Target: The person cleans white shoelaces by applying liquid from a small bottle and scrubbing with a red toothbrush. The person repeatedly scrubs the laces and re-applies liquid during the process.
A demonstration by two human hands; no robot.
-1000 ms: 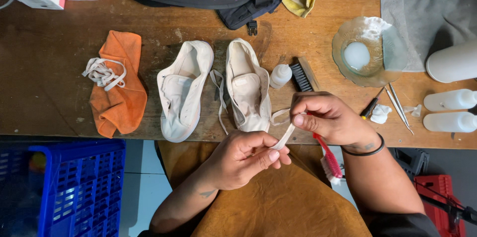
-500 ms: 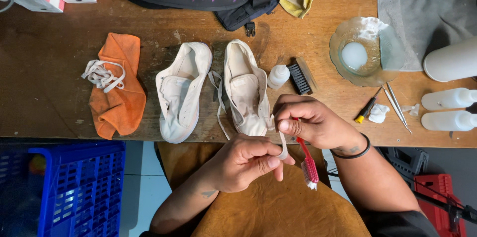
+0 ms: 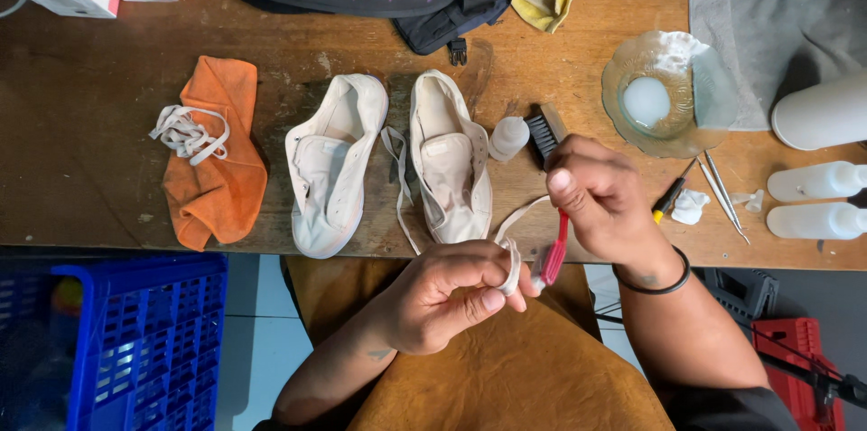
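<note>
the left hand (image 3: 447,291) sits nearest, just off the desk (image 3: 90,169) edge, wrist bent inward, its fingers curled tight with a flat white lace (image 3: 511,261) looped over the forefinger. the right hand (image 3: 596,196) hangs above it, wrist cocked, fingers pinched on the red handle of a toothbrush (image 3: 553,255) whose head points down and touches the lace at the left fingertips. the lace runs up from there in a limp arc to the right shoe (image 3: 449,158). that shoe and the left shoe (image 3: 332,164) lie side by side on the worn wooden desk, both soft off-white canvas, unlaced, openings up. beside the left shoe a crumpled orange cloth (image 3: 217,178) carries a tangled second lace (image 3: 187,134). right of the shoes stand a small white bottle (image 3: 508,137) and a black brush (image 3: 544,133). farther right is a round glass bowl (image 3: 713,88) with milky liquid.
</note>
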